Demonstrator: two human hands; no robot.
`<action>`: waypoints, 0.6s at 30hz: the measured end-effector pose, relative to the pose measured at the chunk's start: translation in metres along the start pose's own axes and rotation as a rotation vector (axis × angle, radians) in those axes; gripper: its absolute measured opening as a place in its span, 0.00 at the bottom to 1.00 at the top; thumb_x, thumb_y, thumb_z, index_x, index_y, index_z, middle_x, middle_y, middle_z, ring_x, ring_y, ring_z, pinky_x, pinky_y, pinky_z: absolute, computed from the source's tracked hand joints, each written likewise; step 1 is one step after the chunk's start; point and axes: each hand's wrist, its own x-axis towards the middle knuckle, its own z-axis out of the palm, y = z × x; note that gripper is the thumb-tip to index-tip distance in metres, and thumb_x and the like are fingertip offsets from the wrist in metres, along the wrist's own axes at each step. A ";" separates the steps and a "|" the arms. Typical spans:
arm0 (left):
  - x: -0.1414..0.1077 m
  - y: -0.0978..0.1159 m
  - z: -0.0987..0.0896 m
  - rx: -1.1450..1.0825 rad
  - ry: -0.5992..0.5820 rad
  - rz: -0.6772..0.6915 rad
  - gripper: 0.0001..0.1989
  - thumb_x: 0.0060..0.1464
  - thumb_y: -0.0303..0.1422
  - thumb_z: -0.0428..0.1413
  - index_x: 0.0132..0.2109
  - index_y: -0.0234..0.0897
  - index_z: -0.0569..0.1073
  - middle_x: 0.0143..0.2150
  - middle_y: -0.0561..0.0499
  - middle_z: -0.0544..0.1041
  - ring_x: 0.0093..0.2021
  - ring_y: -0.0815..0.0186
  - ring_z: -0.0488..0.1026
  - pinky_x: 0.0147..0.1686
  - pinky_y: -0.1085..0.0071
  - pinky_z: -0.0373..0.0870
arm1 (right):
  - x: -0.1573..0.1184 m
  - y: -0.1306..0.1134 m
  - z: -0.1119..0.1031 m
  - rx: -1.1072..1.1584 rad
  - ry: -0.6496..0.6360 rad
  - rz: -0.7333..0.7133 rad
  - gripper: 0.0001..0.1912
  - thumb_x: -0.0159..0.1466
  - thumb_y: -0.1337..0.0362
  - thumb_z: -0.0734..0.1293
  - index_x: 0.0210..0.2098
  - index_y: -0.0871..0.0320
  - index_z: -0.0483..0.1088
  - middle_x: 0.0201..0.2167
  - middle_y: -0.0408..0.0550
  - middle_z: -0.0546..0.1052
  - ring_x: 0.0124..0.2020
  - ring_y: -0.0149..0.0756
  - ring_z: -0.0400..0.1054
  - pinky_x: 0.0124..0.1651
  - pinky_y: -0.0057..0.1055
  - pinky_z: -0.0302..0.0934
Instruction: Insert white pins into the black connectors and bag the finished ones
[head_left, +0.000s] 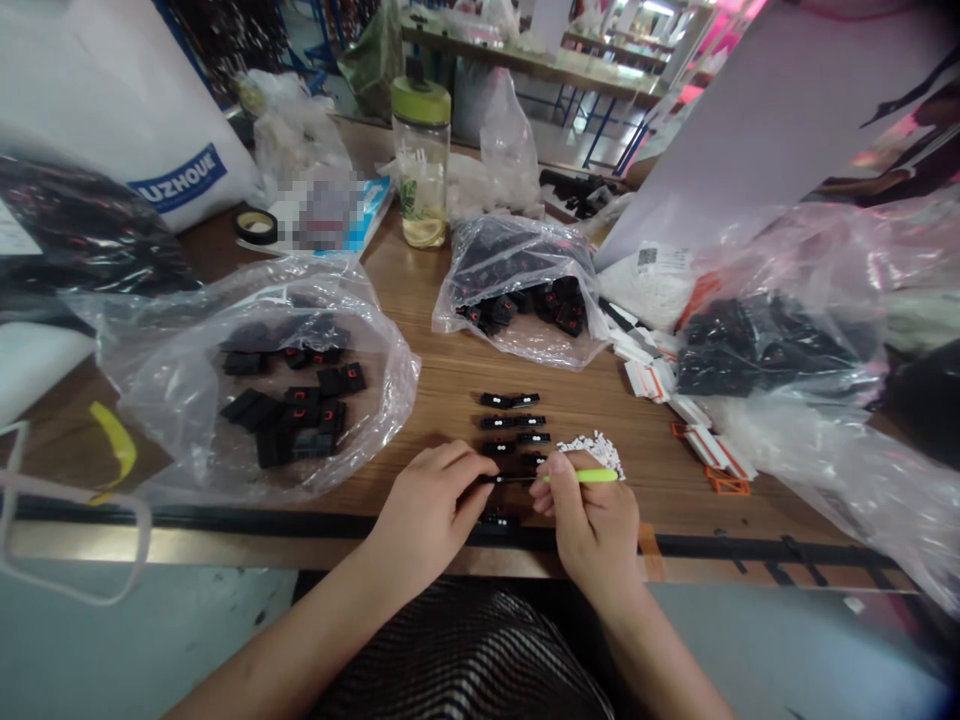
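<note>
My left hand (427, 500) pinches a small black connector housing, mostly hidden by its fingers. My right hand (596, 520) grips a slim screwdriver-like tool by its lime-green handle (598, 476). The tool's thin dark shaft points left, and its tip meets the front of the piece at my left fingertips. Just beyond my hands, several black connector housings (497, 422) lie in two short columns, with white dots on their faces. Beside my right hand is a heap of tiny white pieces (596, 450). Another black housing (495, 520) lies near the table edge, between my wrists.
An open clear bag (390, 400) of black housings spreads on the left. A second such bag (480, 250) lies ahead, near a green-lidded bottle (422, 160). White and orange parts (712, 450) and more bags crowd the right. Black tape roll (256, 226) sits back left.
</note>
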 end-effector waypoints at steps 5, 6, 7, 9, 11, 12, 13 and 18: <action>0.001 0.001 0.000 0.012 -0.002 -0.010 0.07 0.62 0.26 0.56 0.46 0.40 0.75 0.42 0.50 0.76 0.42 0.60 0.72 0.45 0.58 0.70 | 0.004 0.000 -0.002 -0.001 -0.076 -0.017 0.13 0.70 0.61 0.62 0.31 0.57 0.73 0.22 0.41 0.76 0.22 0.28 0.71 0.26 0.24 0.65; 0.001 0.001 0.000 0.012 0.000 -0.012 0.07 0.62 0.26 0.56 0.46 0.40 0.75 0.42 0.50 0.76 0.42 0.60 0.72 0.45 0.57 0.70 | 0.005 0.000 -0.003 0.021 -0.052 -0.004 0.14 0.70 0.61 0.62 0.30 0.57 0.73 0.22 0.41 0.76 0.21 0.28 0.71 0.26 0.24 0.64; 0.001 0.001 0.000 0.011 0.000 -0.013 0.07 0.62 0.26 0.56 0.46 0.40 0.75 0.42 0.50 0.76 0.42 0.60 0.72 0.45 0.57 0.70 | 0.005 0.000 -0.003 0.048 -0.015 0.014 0.16 0.70 0.61 0.61 0.29 0.57 0.73 0.21 0.41 0.75 0.20 0.27 0.70 0.25 0.24 0.64; 0.001 0.002 0.000 0.007 -0.002 -0.014 0.07 0.61 0.26 0.56 0.45 0.40 0.75 0.42 0.51 0.76 0.42 0.60 0.72 0.45 0.58 0.70 | 0.004 -0.001 -0.002 0.096 0.065 0.037 0.18 0.71 0.60 0.60 0.27 0.58 0.72 0.21 0.42 0.75 0.18 0.26 0.69 0.23 0.23 0.63; 0.001 0.002 0.000 0.008 -0.004 -0.017 0.07 0.61 0.26 0.56 0.45 0.40 0.75 0.42 0.51 0.76 0.42 0.60 0.72 0.45 0.58 0.70 | 0.004 -0.001 -0.001 0.115 0.085 0.028 0.18 0.71 0.59 0.60 0.27 0.58 0.72 0.22 0.42 0.75 0.18 0.26 0.69 0.23 0.23 0.63; 0.001 0.002 0.000 0.010 -0.005 -0.019 0.07 0.61 0.26 0.56 0.45 0.40 0.75 0.42 0.51 0.76 0.42 0.60 0.72 0.44 0.58 0.70 | 0.003 -0.001 -0.001 0.113 0.075 0.015 0.18 0.71 0.60 0.61 0.27 0.58 0.73 0.21 0.42 0.75 0.18 0.26 0.69 0.23 0.23 0.63; 0.001 0.002 0.000 0.011 -0.004 -0.020 0.07 0.61 0.26 0.56 0.45 0.40 0.75 0.42 0.51 0.76 0.42 0.60 0.72 0.45 0.58 0.70 | 0.003 -0.001 0.000 0.106 0.061 0.004 0.17 0.71 0.60 0.61 0.28 0.58 0.73 0.20 0.42 0.75 0.18 0.26 0.69 0.23 0.24 0.64; 0.001 0.000 0.001 0.010 -0.003 -0.024 0.08 0.61 0.26 0.56 0.46 0.41 0.74 0.43 0.51 0.76 0.43 0.60 0.72 0.45 0.58 0.70 | 0.003 0.001 0.005 0.080 0.042 -0.005 0.18 0.71 0.60 0.60 0.28 0.57 0.73 0.20 0.41 0.75 0.19 0.26 0.69 0.25 0.24 0.64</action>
